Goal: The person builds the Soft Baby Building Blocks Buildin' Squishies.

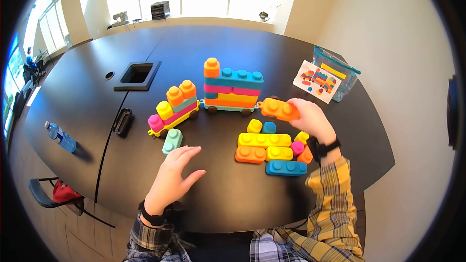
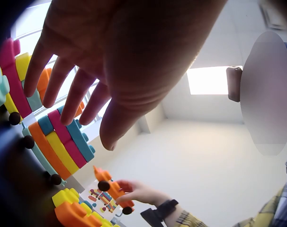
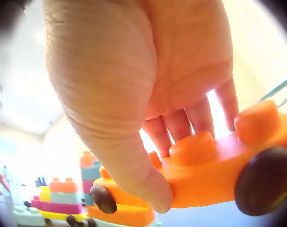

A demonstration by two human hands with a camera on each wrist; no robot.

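Note:
My right hand [image 1: 313, 119] grips an orange wheeled toy base [image 1: 279, 110] between thumb and fingers; its dark wheels and studs show in the right wrist view. The base's hitch end lies right at the end of a light teal train car [image 1: 230, 108] stacked with orange, yellow, pink and blue blocks. Left of that car stands a yellow-based car [image 1: 170, 126] with pink, teal and orange blocks. My left hand [image 1: 172, 179] hovers over the table with fingers spread, holding nothing. Just beyond its fingertips lies a pale green block [image 1: 172, 141].
Loose blocks lie in front: a long yellow block [image 1: 264, 139], a blue block [image 1: 286, 168] and several others. A picture card [image 1: 318, 81] leans by a clear zip bag [image 1: 335, 68]. A water bottle [image 1: 60, 137], a black case [image 1: 122, 121] and a square table opening [image 1: 138, 74] are left.

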